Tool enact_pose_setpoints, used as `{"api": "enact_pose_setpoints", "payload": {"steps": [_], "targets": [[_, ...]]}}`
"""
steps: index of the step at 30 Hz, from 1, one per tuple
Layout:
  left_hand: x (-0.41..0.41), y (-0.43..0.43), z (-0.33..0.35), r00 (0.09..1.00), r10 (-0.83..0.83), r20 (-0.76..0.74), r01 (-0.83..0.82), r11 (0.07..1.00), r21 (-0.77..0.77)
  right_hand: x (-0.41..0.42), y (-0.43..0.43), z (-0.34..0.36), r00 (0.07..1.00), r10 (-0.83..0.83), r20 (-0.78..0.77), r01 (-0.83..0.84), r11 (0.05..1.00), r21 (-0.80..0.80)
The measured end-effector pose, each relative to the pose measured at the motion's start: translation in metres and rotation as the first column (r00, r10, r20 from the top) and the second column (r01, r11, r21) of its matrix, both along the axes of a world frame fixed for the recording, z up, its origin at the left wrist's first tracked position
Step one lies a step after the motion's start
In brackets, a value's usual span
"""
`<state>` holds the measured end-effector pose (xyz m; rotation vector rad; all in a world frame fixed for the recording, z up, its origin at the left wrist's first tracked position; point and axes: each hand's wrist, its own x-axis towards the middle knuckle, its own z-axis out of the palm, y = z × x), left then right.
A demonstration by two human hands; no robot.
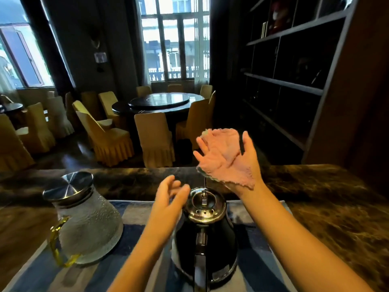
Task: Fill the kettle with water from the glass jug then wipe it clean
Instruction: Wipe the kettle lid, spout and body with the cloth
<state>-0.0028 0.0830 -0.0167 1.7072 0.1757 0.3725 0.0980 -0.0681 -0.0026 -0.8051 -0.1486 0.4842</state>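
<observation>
Round table (166,102) ringed by yellow chairs (154,140); shelving (284,83) right.

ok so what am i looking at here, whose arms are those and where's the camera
No machine here: these are a person's two bare arms, seen from a wide-angle camera worn on their head, looking forward and down. A blue and white striped mat lies on a dark marble counter. On it stand a glass jug with a metal lid, at left, and a dark kettle, lid on. The right hand is raised palm up, a pink cloth lying across it. The left hand, blurred, is by the kettle's lid and holds nothing.
</observation>
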Motion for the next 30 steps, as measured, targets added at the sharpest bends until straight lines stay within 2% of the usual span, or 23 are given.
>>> {"api": "enact_pose_setpoints", "payload": {"steps": [1, 2, 3, 4, 5, 6, 7, 8, 11, 14, 16, 18, 20, 21, 23, 24, 26, 28, 30], "targets": [[0.004, 0.004, 0.009, 0.999, 0.003, 0.041, 0.002, 0.991, -0.132, -0.011, -0.001, -0.005, 0.996, -0.05, 0.07, 0.064, 0.973, -0.22], [0.007, 0.006, 0.017, 0.997, -0.004, 0.081, 0.026, 0.961, -0.275, -0.017, 0.005, -0.012, 0.992, -0.059, 0.115, 0.097, 0.926, -0.364], [0.007, 0.005, 0.024, 0.991, -0.032, 0.132, 0.084, 0.907, -0.413, -0.016, 0.012, -0.016, 0.989, 0.034, 0.145, 0.031, 0.904, -0.427], [0.005, 0.0, 0.03, 0.978, -0.071, 0.198, 0.168, 0.832, -0.529, -0.018, 0.022, -0.012, 0.984, 0.089, 0.154, -0.027, 0.931, -0.363], [0.001, -0.002, 0.034, 0.961, -0.106, 0.255, 0.245, 0.754, -0.61, -0.029, 0.036, 0.001, 0.982, 0.115, 0.147, -0.08, 0.971, -0.223], [-0.003, -0.007, 0.037, 0.95, -0.119, 0.289, 0.29, 0.68, -0.673, -0.033, 0.054, 0.017, 0.986, 0.145, 0.08, -0.144, 0.989, -0.014], [-0.006, -0.015, 0.038, 0.946, -0.105, 0.308, 0.304, 0.618, -0.725, -0.037, 0.065, 0.029, 0.984, 0.175, -0.016, -0.169, 0.968, 0.185], [-0.006, -0.019, 0.037, 0.943, -0.074, 0.324, 0.308, 0.563, -0.767, -0.04, 0.076, 0.037, 0.984, 0.168, -0.061, -0.146, 0.951, 0.274], [-0.01, -0.017, 0.03, 0.944, -0.006, 0.329, 0.295, 0.46, -0.837, -0.047, 0.097, 0.042, 0.987, 0.16, -0.013, -0.153, 0.964, 0.218], [-0.011, -0.006, 0.017, 0.975, 0.01, 0.222, 0.202, 0.376, -0.904, -0.053, 0.115, 0.043, 0.991, 0.132, -0.004, -0.132, 0.991, 0.008], [-0.011, 0.01, 0.015, 0.982, 0.013, 0.191, 0.175, 0.341, -0.924, -0.055, 0.123, 0.041, 0.994, 0.045, 0.103, -0.032, 0.992, -0.123], [-0.012, 0.033, 0.016, 0.971, 0.045, 0.236, 0.209, 0.324, -0.923, -0.05, 0.124, 0.033, 0.954, -0.1, 0.282, 0.165, 0.962, -0.216], [-0.015, 0.058, 0.016, 0.958, 0.077, 0.275, 0.23, 0.363, -0.903, -0.041, 0.116, 0.028, 0.832, -0.235, 0.503, 0.415, 0.865, -0.281], [-0.017, 0.071, 0.016, 0.96, 0.094, 0.266, 0.205, 0.414, -0.887, -0.036, 0.11, 0.025, 0.746, -0.289, 0.6, 0.533, 0.799, -0.278], [-0.017, 0.092, 0.008, 0.961, 0.15, 0.233, 0.13, 0.499, -0.857, -0.029, 0.099, 0.021, 0.603, -0.363, 0.71, 0.685, 0.691, -0.228], [-0.018, 0.098, 0.002, 0.961, 0.17, 0.216, 0.087, 0.559, -0.825, -0.029, 0.095, 0.021, 0.565, -0.363, 0.741, 0.716, 0.662, -0.221], [-0.015, 0.098, -0.018, 0.96, 0.196, 0.199, 0.018, 0.666, -0.746, -0.033, 0.089, 0.019, 0.485, -0.282, 0.828, 0.771, 0.584, -0.253], [-0.007, 0.094, -0.043, 0.98, 0.14, 0.139, -0.013, 0.748, -0.664, -0.038, 0.082, 0.011, 0.44, -0.101, 0.892, 0.822, 0.445, -0.355], [0.007, 0.082, -0.06, 0.998, 0.063, 0.023, -0.041, 0.853, -0.52, -0.045, 0.073, -0.002, 0.526, 0.084, 0.846, 0.804, 0.275, -0.527]]}}
